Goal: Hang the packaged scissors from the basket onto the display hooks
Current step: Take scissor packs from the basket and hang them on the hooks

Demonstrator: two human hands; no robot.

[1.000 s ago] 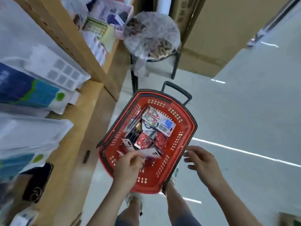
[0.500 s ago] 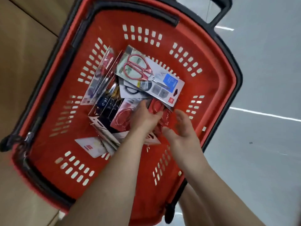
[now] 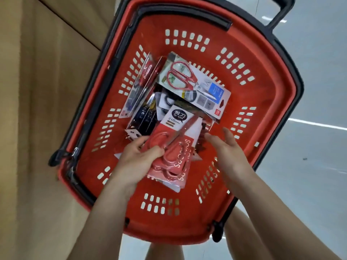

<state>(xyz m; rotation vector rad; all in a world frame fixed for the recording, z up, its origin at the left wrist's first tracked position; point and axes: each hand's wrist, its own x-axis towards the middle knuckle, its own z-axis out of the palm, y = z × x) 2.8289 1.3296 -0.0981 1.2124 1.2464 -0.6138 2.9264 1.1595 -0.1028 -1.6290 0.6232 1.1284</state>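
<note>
The left hand (image 3: 137, 160), just below the middle of the frame, grasps a red pack of scissors (image 3: 174, 147). Its thumb lies across the front of the pack near the scissor handles, and its fingers curl round the left edge. The pack is tilted, its top end pointing up the frame over the other packs and its bottom end towards the person.

The right hand (image 3: 227, 149) is just beside the pack on its right. It is released, with straight fingers and the palm turned towards the pack, and holds nothing. Whether it touches the pack's edge I cannot tell.

Both hands are inside the red basket (image 3: 262, 59), which fills the middle of the frame. More packs lie in a loose pile above the held one. A grey pack with red-handled scissors (image 3: 197, 85) lies on top, and several packs stand on edge (image 3: 139, 87) to the left.

The step in hand looks like the pick: one pack is being drawn out of the pile. No display hooks are in view. The next move therefore calls for lifting the pack clear of the basket and turning to the display. There the hang hole at the pack's top end has to be lined up with a hook. The right hand is free to steady it.
</note>
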